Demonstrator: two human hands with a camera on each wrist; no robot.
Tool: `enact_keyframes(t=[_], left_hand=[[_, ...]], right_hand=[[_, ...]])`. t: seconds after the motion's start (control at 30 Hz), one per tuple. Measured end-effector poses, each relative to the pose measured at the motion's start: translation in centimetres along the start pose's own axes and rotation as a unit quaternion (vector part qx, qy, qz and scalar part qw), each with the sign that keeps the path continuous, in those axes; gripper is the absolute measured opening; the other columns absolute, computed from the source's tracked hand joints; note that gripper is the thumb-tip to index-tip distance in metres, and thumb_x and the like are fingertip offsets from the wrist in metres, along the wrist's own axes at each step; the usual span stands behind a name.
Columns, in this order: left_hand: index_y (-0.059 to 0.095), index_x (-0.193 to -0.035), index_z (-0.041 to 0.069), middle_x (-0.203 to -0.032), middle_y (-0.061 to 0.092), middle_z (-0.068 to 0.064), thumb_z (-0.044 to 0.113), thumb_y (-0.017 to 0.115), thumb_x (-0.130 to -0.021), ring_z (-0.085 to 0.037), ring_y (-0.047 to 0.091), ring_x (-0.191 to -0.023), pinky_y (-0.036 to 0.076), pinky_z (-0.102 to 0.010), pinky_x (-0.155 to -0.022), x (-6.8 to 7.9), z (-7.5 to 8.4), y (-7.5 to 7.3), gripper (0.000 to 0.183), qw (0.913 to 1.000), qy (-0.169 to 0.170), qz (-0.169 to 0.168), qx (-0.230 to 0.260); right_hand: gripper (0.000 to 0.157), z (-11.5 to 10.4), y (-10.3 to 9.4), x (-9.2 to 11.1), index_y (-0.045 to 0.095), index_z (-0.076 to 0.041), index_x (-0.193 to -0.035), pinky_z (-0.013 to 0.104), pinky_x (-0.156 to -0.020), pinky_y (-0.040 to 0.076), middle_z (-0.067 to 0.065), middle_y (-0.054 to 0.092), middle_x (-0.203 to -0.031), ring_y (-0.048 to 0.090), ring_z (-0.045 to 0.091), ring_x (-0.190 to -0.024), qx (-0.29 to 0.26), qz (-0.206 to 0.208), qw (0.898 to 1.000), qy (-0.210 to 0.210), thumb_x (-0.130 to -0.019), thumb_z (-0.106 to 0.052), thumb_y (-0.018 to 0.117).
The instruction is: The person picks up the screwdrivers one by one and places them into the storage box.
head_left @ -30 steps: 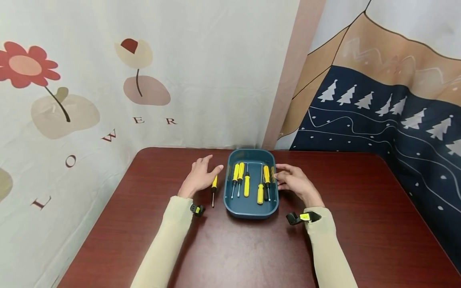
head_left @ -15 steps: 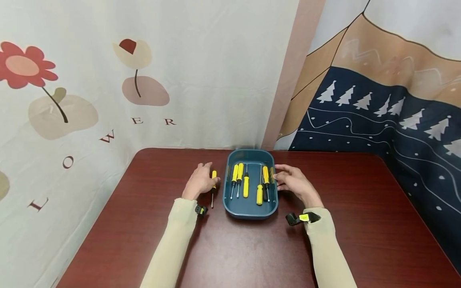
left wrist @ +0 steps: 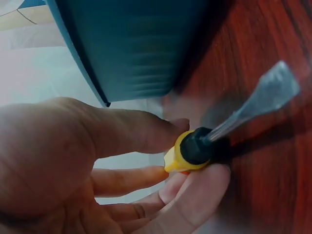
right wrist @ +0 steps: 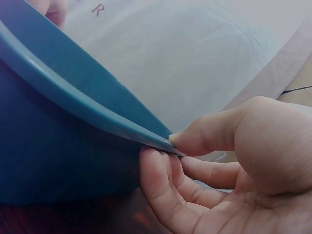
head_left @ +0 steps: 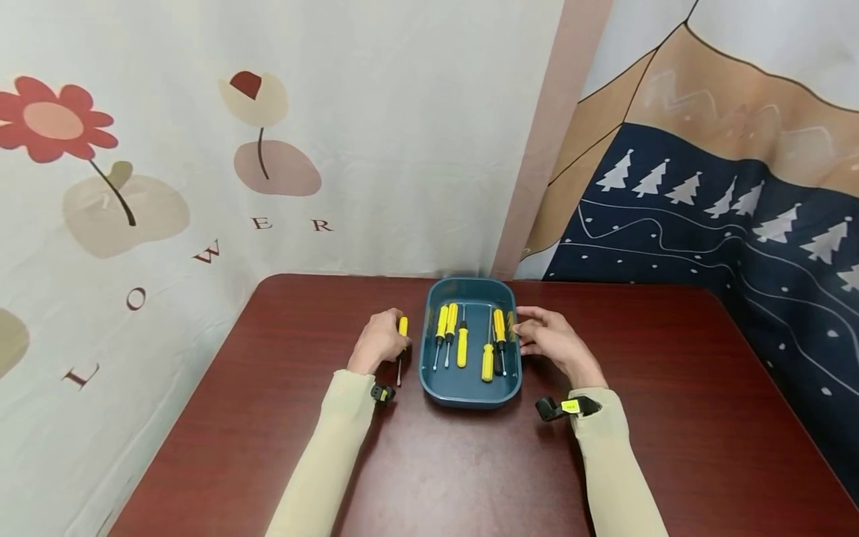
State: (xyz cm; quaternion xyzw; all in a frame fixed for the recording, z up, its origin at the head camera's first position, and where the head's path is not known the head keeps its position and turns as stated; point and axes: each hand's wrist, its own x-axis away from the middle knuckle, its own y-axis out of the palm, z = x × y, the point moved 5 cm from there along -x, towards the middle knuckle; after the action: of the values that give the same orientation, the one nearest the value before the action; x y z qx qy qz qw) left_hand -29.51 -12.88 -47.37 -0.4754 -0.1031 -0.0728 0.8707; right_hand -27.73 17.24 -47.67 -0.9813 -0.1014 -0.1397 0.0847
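Observation:
My left hand (head_left: 380, 341) pinches a yellow-handled screwdriver (left wrist: 195, 146) between thumb and fingers, just left of the blue tray. In the left wrist view its black collar and flat metal blade point away from the hand, close over the table. At the tray's right side, my right hand (head_left: 553, 341) grips the rim of the blue tray (right wrist: 97, 109), thumb over the edge and fingers curled against the outer wall. Several yellow screwdrivers (head_left: 462, 347) lie inside the tray, some with black collars, in a left group and a right group.
The dark red wooden table (head_left: 456, 477) carries the tray near its back edge. Behind it hangs a pale printed curtain (head_left: 403, 134), with a dark blue tree-patterned part (head_left: 671, 224) at the right.
My left hand has come down and right onto the loose screwdriver, and its fingers have closed round the handle. The right hand stays on the tray rim.

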Motion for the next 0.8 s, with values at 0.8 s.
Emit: enact_keyframes(t=[0.8], left_hand=[[0.049, -0.131, 0.009, -0.103, 0.057, -0.016, 0.01, 0.068, -0.082, -0.021, 0.062, -0.058, 0.055, -0.028, -0.047, -0.12, -0.8, -0.04, 0.052, 0.9946, -0.041, -0.005, 0.095]], right_hand=[[0.051, 0.04, -0.02, -0.09, 0.041, -0.008, -0.139, 0.031, -0.07, 0.058, 0.024, 0.058, -0.113, 0.06, 0.018, -0.078, 0.004, 0.002, 1.0, 0.0, -0.092, -0.013, 0.057]])
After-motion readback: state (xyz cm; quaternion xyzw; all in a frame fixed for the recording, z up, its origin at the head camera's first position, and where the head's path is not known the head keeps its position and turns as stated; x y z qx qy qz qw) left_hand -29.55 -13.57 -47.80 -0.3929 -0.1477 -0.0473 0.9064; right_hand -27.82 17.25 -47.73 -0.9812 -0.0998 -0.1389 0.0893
